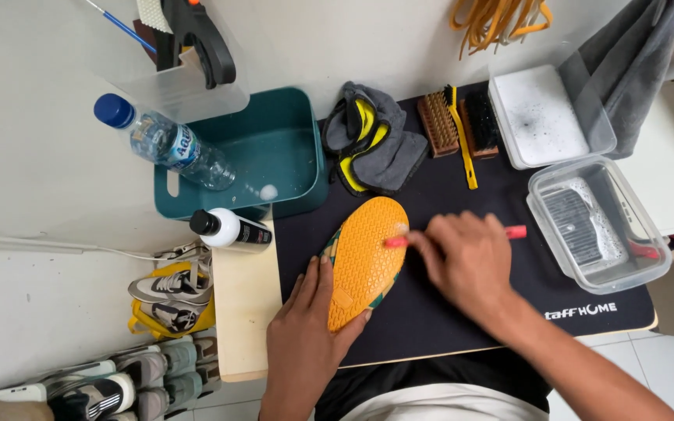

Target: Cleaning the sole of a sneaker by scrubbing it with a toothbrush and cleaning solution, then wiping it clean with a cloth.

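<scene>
fingers (pixel 431 238) of the right hand (pixel 462 261) are curled tight round a thin red-handled brush (pixel 515 231); its working end meets the orange shoe sole (pixel 364 261) just past the fingertips, where a small patch of white foam shows. left hand (pixel 306 327) lies flatter, fingers spread and only partly bent, the thumb hooked over the lower edge of the sole and the palm pressed along its near side, so the shoe sits sole-up between the two hands on the black work mat (pixel 501 312)

most likely slip, as i judge it: the left grip is a loose brace, not a clamp, so a hard stroke from the right fingers could spin or skid the shoe out from under them, and foam would make the sole slicker. a skid away from the fingertips would push the shoe toward the teal tub (pixel 274 148) and the small black-capped white bottle (pixel 232 230) standing just beyond the left fingers, which looks easy to tip. the clear water bottle (pixel 169 144) leans over the tub rim further out

to the far side of the right knuckles sits a clear tray of soapy water (pixel 598 222) with a brush in it; an elbow swing on the return could catch its rim and spill it over the mat. brushes (pixel 462 125) and a grey cloth (pixel 372 140) lie beyond the fingertips, well apart from the stroke
</scene>
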